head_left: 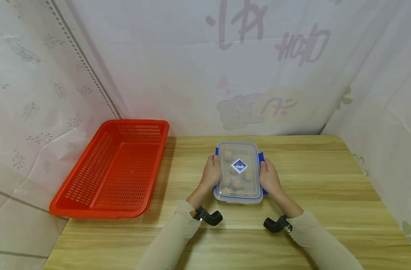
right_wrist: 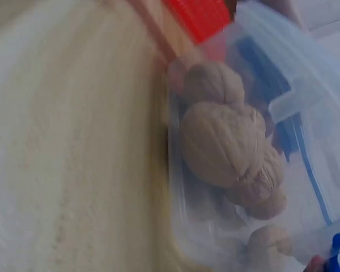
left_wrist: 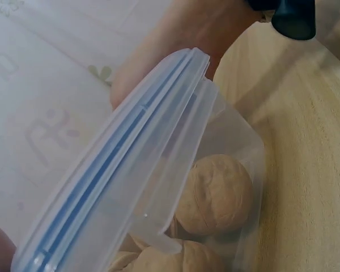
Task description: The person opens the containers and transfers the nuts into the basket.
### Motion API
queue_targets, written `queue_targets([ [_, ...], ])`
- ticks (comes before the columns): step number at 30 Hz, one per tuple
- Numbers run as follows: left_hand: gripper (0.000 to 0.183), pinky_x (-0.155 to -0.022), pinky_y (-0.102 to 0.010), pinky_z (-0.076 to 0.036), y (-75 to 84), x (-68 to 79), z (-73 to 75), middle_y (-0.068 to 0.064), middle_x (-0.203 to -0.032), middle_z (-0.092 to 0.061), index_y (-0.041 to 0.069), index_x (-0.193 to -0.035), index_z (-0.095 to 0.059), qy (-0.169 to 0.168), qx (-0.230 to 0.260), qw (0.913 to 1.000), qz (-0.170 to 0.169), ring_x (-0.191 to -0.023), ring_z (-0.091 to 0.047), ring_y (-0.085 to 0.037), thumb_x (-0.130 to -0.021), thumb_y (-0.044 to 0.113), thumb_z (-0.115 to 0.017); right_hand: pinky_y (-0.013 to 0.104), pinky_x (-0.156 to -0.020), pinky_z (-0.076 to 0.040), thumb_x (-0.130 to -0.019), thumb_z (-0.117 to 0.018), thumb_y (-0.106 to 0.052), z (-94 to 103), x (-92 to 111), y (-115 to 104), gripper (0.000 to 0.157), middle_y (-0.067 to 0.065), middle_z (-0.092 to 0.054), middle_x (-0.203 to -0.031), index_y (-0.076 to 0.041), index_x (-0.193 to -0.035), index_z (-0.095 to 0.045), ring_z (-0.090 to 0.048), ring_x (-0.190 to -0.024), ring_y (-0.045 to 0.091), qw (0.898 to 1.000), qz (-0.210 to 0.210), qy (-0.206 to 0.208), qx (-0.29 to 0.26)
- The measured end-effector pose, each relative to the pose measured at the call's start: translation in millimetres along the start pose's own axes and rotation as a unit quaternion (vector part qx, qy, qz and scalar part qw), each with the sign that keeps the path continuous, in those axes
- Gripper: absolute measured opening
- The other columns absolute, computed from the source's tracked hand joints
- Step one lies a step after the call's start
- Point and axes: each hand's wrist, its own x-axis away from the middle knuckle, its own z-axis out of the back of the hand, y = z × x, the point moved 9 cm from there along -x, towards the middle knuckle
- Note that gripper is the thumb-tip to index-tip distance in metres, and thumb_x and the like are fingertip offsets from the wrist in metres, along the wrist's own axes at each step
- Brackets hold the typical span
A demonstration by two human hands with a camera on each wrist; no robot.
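A clear lidded food container (head_left: pixel 237 189) with a blue seal line and a diamond-shaped label (head_left: pixel 239 165) stands at mid-table. Walnuts (left_wrist: pixel 215 195) show through its wall in both wrist views, several of them (right_wrist: pixel 221 141) heaped together. My left hand (head_left: pixel 211 173) grips the container's left side, and my right hand (head_left: pixel 269 177) holds the opposite side. A blue side clip (head_left: pixel 261 160) juts out beside the right thumb. In the right wrist view, a fingertip (right_wrist: pixel 315 264) touches a blue clip (right_wrist: pixel 335 258). Most fingers are hidden behind the container's sides.
A red perforated plastic basket (head_left: pixel 124 180) stands at the table's left, partly over its edge. Pale printed curtains (head_left: pixel 178 75) enclose the back and both sides of the wooden table (head_left: pixel 313 176). Black camera mounts (head_left: pixel 210 217) sit on both wrists.
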Motion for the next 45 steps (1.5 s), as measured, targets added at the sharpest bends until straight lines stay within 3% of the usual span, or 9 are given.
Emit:
queue_targets([
  [3,0.047,-0.102,-0.053,-0.046,1.1,0.1,0.3,-0.026,-0.129,-0.058,-0.005,-0.141,-0.045,-0.001,-0.004,1.0000,-0.002,-0.115,-0.059,-0.038,-0.114,0.028,-0.026,0.059,-0.111,-0.037,-0.113,-0.024,-0.023,1.6,1,2,0.048,0.030,-0.051,-0.138,0.006,-0.147,-0.041,-0.049,-0.129,0.044,1.000,0.001,0.000,-0.007],
  [8,0.046,-0.101,-0.053,-0.047,0.0,0.4,-0.8,-0.026,-0.128,-0.058,-0.004,-0.140,-0.046,0.001,-0.008,1.0000,0.001,-0.113,-0.059,-0.038,-0.114,0.028,-0.026,0.059,-0.112,-0.035,-0.112,-0.022,-0.039,4.8,2,8,0.059,0.031,-0.047,-0.143,0.003,-0.151,-0.037,-0.045,-0.132,0.047,1.000,-0.020,-0.005,-0.011],
  [13,0.047,-0.105,-0.053,-0.045,-1.1,1.4,-1.4,-0.026,-0.132,-0.058,-0.004,-0.142,-0.045,0.003,-0.010,0.9999,0.006,-0.118,-0.058,-0.039,-0.114,0.029,-0.026,0.054,-0.101,-0.044,-0.110,-0.022,-0.050,9.4,2,5,0.069,0.029,-0.049,-0.134,0.002,-0.155,-0.031,-0.051,-0.117,0.042,1.000,-0.011,-0.002,-0.028],
  [16,0.047,-0.106,-0.054,-0.044,-0.3,1.8,-0.9,-0.026,-0.133,-0.058,-0.004,-0.141,-0.045,0.005,-0.014,0.9999,0.003,-0.119,-0.058,-0.040,-0.113,0.029,-0.026,0.057,-0.111,-0.037,-0.110,-0.023,-0.052,7.5,0,-5,0.073,0.030,-0.040,-0.149,0.002,-0.159,-0.024,-0.044,-0.132,0.043,1.000,0.014,-0.016,-0.020],
  [20,0.048,-0.104,-0.054,-0.046,0.1,1.3,-0.1,-0.026,-0.132,-0.059,-0.003,-0.141,-0.047,0.009,-0.040,0.9992,0.001,-0.118,-0.059,-0.040,-0.113,0.030,-0.026,0.064,-0.118,-0.022,-0.109,-0.029,-0.054,-4.4,0,-14,0.079,0.031,-0.016,-0.163,0.001,-0.162,-0.008,-0.022,-0.148,0.049,0.997,0.027,-0.065,-0.008],
  [23,0.047,-0.100,-0.054,-0.048,0.6,0.6,1.7,-0.024,-0.128,-0.062,-0.002,-0.139,-0.050,0.017,-0.071,0.9973,-0.002,-0.114,-0.061,-0.039,-0.113,0.030,-0.028,0.065,-0.118,-0.019,-0.107,-0.039,-0.053,-13.7,2,-16,0.086,0.031,-0.006,-0.164,0.000,-0.162,0.000,-0.013,-0.150,0.051,0.996,0.026,-0.086,-0.002],
  [29,0.047,-0.091,-0.053,-0.052,3.2,-0.5,3.0,-0.022,-0.121,-0.066,0.001,-0.138,-0.053,0.015,-0.102,0.9947,-0.005,-0.104,-0.064,-0.038,-0.112,0.032,-0.029,0.062,-0.120,-0.012,-0.104,-0.056,-0.042,-20.2,1,-14,0.093,0.027,-0.002,-0.167,0.000,-0.162,0.005,-0.007,-0.152,0.048,0.997,0.022,-0.074,-0.006],
  [45,0.046,-0.084,-0.053,-0.055,6.2,-1.1,4.5,-0.024,-0.114,-0.065,-0.003,-0.138,-0.051,0.000,-0.127,0.9917,-0.015,-0.098,-0.066,-0.038,-0.113,0.029,-0.027,0.062,-0.121,-0.009,-0.104,-0.060,-0.036,-25.7,2,-11,0.093,0.025,-0.005,-0.168,-0.008,-0.163,0.006,-0.007,-0.152,0.047,0.995,-0.011,-0.082,-0.058],
])
